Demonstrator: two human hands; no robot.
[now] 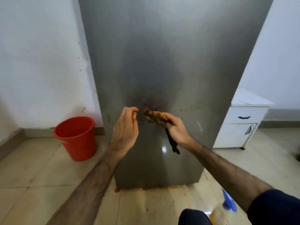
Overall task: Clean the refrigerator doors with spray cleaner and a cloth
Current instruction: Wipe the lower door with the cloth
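The grey refrigerator door fills the middle of your view, rising from the tiled floor, with a dark smudge on its face just above your hands. White walls stand on both sides. To the right of the fridge stands a white cabinet with dark handles. To the left, a red bucket sits on the floor near the wall. Orange-red stains mark the floor along the foot of the door.

Your right hand is clamped on a dirty, brown-stained cloth: the fingers curl round it, its bunched end presses against the door just below the smudge, and a dark tail hangs down from under your palm. Your left hand holds nothing; its fingers are loosely curled with thumb and fingertips close together, just beside the cloth's end, and you cannot tell whether it touches the door.

The spray bottle, with a blue trigger head, sits blurred at the bottom right by your knee.
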